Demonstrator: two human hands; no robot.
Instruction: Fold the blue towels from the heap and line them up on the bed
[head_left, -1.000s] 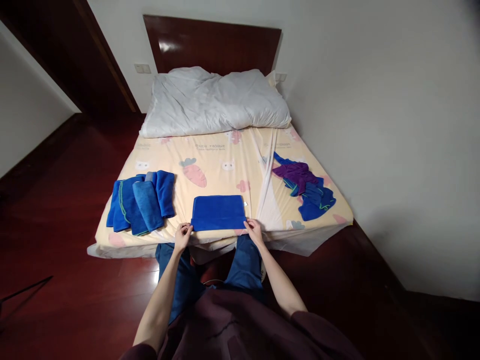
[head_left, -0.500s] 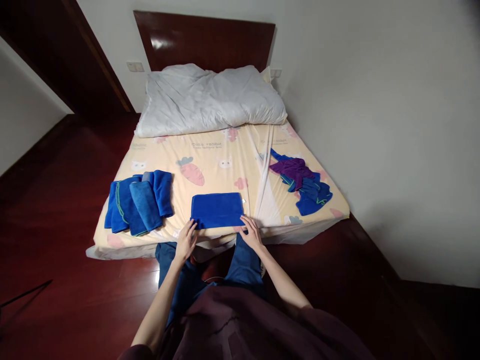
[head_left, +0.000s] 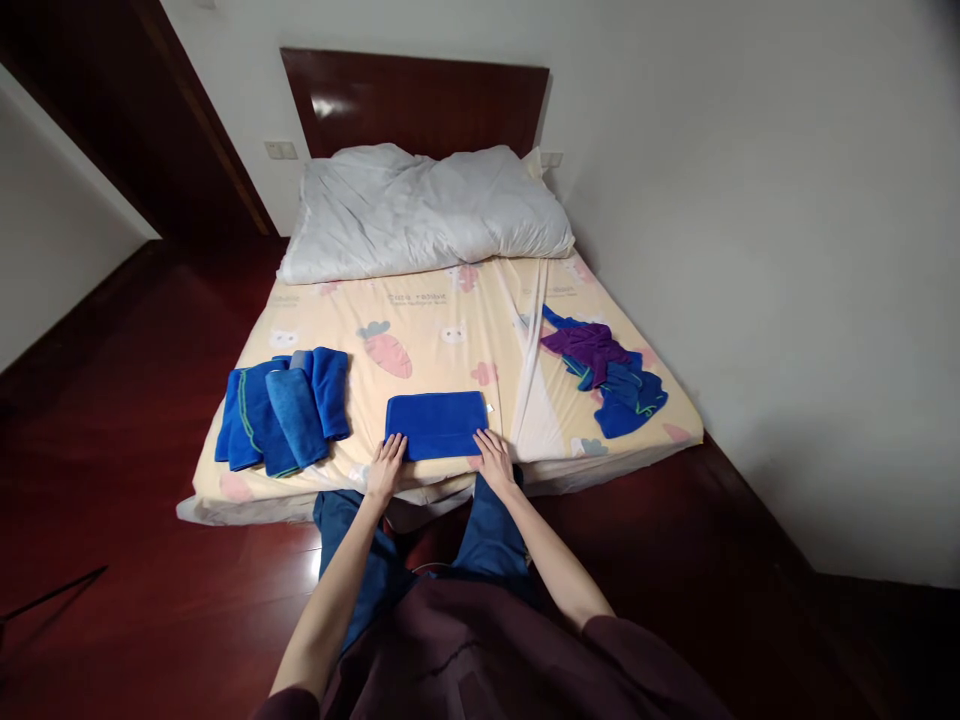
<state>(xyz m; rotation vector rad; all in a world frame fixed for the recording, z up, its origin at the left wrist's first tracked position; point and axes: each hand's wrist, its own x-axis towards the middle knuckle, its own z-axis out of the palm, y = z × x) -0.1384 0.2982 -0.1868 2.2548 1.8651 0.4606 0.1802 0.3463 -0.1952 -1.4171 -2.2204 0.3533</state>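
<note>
A blue towel [head_left: 436,422], folded into a flat rectangle with a small white tag at its right side, lies near the front edge of the bed. My left hand [head_left: 387,464] rests on its near left corner, fingers stretched forward. On the near right corner lies my right hand [head_left: 493,458], its fingers also extended flat. Neither hand grips the cloth. To the left are several folded blue towels [head_left: 296,420], some with green edging, overlapping one another. A loose heap of crumpled blue cloths [head_left: 634,395] with a purple cloth [head_left: 589,347] on top lies at the right.
The bed [head_left: 450,335] has a pale yellow printed sheet. A white quilt [head_left: 427,215] is bunched below the dark wooden headboard [head_left: 427,105]. A wall [head_left: 750,250] runs along the right side. Dark red floor [head_left: 150,400] shows at the left.
Both hands have moved inward and their fingers now lie flat on the towel's near corners, instead of at its edges. The whole view has shifted slightly down.
</note>
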